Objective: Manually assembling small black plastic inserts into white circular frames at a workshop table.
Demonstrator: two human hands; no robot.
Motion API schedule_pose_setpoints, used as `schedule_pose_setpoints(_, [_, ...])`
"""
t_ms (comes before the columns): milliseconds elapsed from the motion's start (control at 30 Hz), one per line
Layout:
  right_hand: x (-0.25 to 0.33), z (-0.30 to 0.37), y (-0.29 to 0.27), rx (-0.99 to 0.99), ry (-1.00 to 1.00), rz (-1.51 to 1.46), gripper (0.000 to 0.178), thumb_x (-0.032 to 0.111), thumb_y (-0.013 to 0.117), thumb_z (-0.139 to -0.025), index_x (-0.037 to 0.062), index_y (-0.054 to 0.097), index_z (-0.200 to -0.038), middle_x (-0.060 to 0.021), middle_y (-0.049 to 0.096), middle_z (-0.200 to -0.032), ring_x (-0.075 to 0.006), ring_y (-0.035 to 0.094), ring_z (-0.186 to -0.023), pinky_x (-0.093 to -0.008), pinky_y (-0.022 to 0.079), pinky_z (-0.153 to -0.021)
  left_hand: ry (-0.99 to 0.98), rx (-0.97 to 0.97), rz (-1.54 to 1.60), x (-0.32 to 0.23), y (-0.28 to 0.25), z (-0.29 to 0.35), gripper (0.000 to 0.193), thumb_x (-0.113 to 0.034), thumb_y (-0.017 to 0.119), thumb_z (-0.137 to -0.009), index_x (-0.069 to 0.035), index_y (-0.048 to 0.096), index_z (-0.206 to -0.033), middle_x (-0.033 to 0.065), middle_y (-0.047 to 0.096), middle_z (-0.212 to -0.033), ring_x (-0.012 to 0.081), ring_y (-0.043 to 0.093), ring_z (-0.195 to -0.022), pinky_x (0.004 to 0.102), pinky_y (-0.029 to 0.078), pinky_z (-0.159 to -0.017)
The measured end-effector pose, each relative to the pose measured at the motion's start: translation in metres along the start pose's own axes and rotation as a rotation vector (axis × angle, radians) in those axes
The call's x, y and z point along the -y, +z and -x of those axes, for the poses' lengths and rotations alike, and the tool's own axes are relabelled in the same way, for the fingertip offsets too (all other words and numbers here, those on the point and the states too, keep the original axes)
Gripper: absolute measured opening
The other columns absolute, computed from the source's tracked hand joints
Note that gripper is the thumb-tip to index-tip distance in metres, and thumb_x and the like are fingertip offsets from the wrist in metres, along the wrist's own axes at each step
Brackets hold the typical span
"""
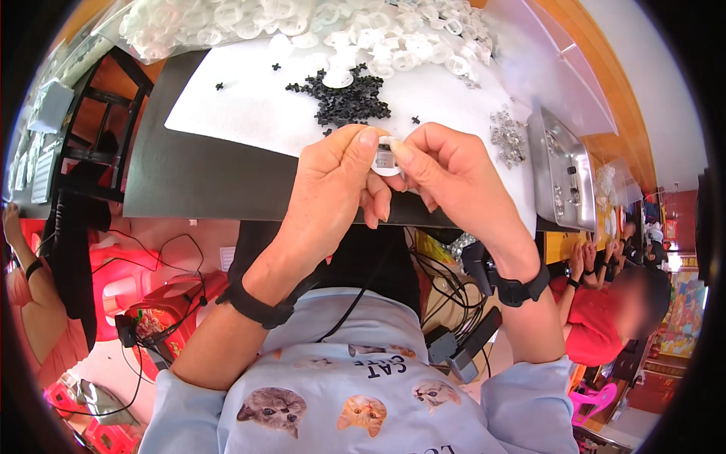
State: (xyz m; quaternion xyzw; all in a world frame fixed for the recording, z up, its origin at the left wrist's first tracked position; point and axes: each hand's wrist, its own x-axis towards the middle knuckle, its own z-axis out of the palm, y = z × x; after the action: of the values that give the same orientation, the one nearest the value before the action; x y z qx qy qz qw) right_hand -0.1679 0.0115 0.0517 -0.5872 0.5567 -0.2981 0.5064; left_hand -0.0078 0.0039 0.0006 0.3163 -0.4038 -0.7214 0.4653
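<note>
Between my two hands is a small round white plastic part (388,168) with a greyish square piece in its middle. My left hand (330,175) pinches its left side between thumb and fingers. On the other side, the thumb and fingers of my right hand (459,168) close on it, the thumb lying across its upper edge. My fingers cover part of it. Just beyond my hands lies a heap of small black cross-shaped pieces (349,104), with a white disc (338,79) on top. A few loose black pieces are scattered around the heap.
A white sheet (234,102) covers much of the dark table (204,178). Many white plastic parts (378,38) are piled at the back. Small clear pieces (507,138) lie beside a metal tray (543,155) on the right. Cables (454,291) hang below; a person in red (597,321) sits right.
</note>
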Motion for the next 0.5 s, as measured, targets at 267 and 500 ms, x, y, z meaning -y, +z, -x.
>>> schedule_pose_setpoints(267, [0.001,0.001,0.001,-0.034,-0.074,-0.009,0.021,0.014,0.058,-0.093,-0.0008,0.055,-0.078,0.0006,0.055,-0.068,-0.0048,0.047,-0.064,-0.0222,0.042,-0.056,-0.050,0.069,0.066,-0.005,-0.003,0.001,0.029,-0.016,0.045,-0.097,0.007,0.058,-0.109,0.0137,0.064,-0.082,0.0180,0.064,-0.061,0.0246,0.053,-0.052])
schedule_pose_setpoints(500, [-0.017,0.002,-0.001,-0.026,-0.153,0.010,0.020,0.013,0.058,-0.092,-0.0001,0.054,-0.078,0.0023,0.049,-0.064,-0.0043,0.041,-0.061,-0.0219,0.037,-0.052,-0.063,0.087,-0.146,-0.013,0.001,0.003,0.028,-0.008,0.046,-0.091,0.010,0.061,-0.107,0.0142,0.065,-0.086,0.0193,0.067,-0.067,0.0246,0.055,-0.058])
